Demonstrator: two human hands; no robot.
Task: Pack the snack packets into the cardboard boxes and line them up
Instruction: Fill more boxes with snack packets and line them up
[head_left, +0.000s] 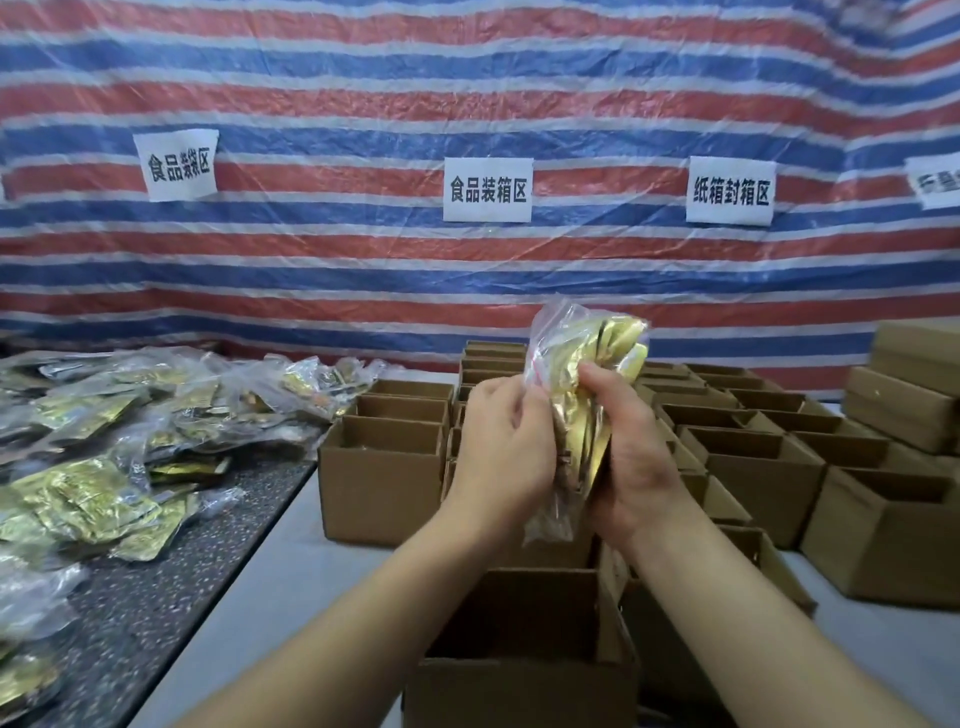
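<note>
A clear plastic bag of gold snack packets (582, 358) is held upright in front of me, above the open cardboard boxes. My left hand (501, 447) pinches the bag's left edge. My right hand (631, 457) grips the bag's lower right side with curled fingers. Directly below my forearms stands an open cardboard box (524, 670). Another open box (382, 483) sits to the left of my hands. A heap of more bagged gold packets (104, 447) lies on the dark speckled table at the left.
Rows of open cardboard boxes (753, 457) fill the pale table (270, 587) to the right and behind my hands. Closed boxes (904, 405) are stacked at far right. A striped tarp (467, 104) with paper signs hangs behind.
</note>
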